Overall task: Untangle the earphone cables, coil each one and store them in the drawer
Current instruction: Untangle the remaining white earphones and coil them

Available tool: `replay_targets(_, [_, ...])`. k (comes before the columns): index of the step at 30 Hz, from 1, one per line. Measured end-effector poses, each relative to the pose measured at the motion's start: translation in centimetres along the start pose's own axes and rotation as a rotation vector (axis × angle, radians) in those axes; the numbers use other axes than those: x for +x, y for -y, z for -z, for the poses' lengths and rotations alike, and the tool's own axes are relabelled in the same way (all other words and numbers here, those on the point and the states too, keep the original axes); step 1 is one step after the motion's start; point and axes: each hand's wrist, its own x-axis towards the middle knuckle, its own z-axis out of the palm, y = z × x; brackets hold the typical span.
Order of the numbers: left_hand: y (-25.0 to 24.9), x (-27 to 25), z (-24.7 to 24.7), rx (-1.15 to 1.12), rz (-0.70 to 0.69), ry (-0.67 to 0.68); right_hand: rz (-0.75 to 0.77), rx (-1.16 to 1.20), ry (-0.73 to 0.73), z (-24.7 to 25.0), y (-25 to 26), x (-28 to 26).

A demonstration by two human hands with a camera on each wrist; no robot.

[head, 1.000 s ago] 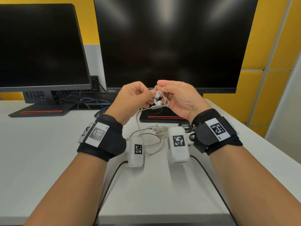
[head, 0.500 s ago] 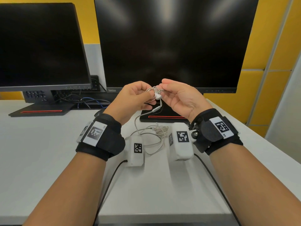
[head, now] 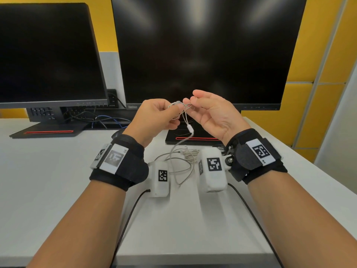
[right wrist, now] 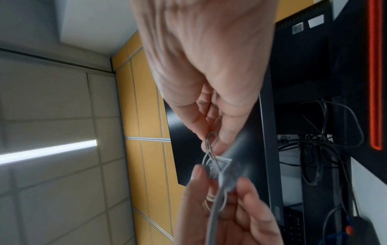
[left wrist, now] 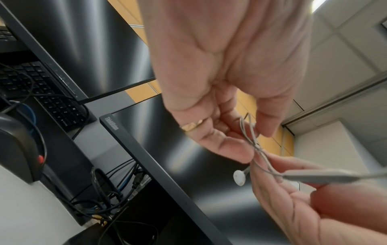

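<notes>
On the white desk (head: 48,190), closest to the person, a loose pile of white earphone cable (head: 181,163) lies between the two wrists; one strand climbs up from the pile, past a small white remote (head: 190,129), to a knot (head: 183,108) held in the air; the left hand (head: 154,118) has its fingers curled and pinches one side of the knot between thumb and finger; the right hand (head: 214,115) pinches a little loop of cable between its thumb and first finger, with its other fingers loosely bent; in the left wrist view a white earbud (left wrist: 239,177) hangs just under the knot; behind the hands stand two dark monitors (head: 208,51), with a keyboard (left wrist: 37,89) tucked under the left one and a mess of dark wires behind it.

I think this is the untangling step, and it looks early, since the knot is tight and most of the cable is in a heap; no coil is made, and no drawer shows in any view; next, I think the right hand should gently pull its loop away from the left hand to open the knot, then pass the earbud through; pulling too hard could make the knot tighter.
</notes>
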Motion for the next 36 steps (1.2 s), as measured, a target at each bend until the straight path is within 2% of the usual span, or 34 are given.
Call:
replay_targets(7, [0.3,0.3,0.2,0.006,0.086,-0.142,0.001,-0.148,0.067,0.0,-0.2,-0.2])
replay_targets(12, [0.2,0.3,0.6,0.034,0.077,-0.072,0.038,-0.178,0.005,0.5,-0.1,0.2])
replay_targets(15, [0.1,0.4,0.4,0.006,0.085,-0.068,0.054,-0.186,-0.006,0.7,-0.1,0.3])
replay_targets(19, [0.2,0.2,0.3,0.035,0.029,-0.035,0.073,-0.26,0.001,0.6,-0.4,0.3])
replay_targets(22, [-0.1,0.2,0.3,0.003,0.021,-0.058,0.082,-0.288,-0.018,0.6,-0.3,0.5])
replay_targets(26, [-0.4,0.1,0.5,-0.039,0.01,-0.088,0.167,-0.512,-0.049,0.5,-0.7,0.7])
replay_targets(30, [-0.7,-0.3,0.6,-0.184,0.004,-0.038,0.228,-0.769,-0.074,0.5,-1.2,0.5])
replay_targets(36, [-0.7,-0.3,0.3,-0.226,-0.019,0.022,0.233,-0.916,0.033,0.5,-1.1,0.3])
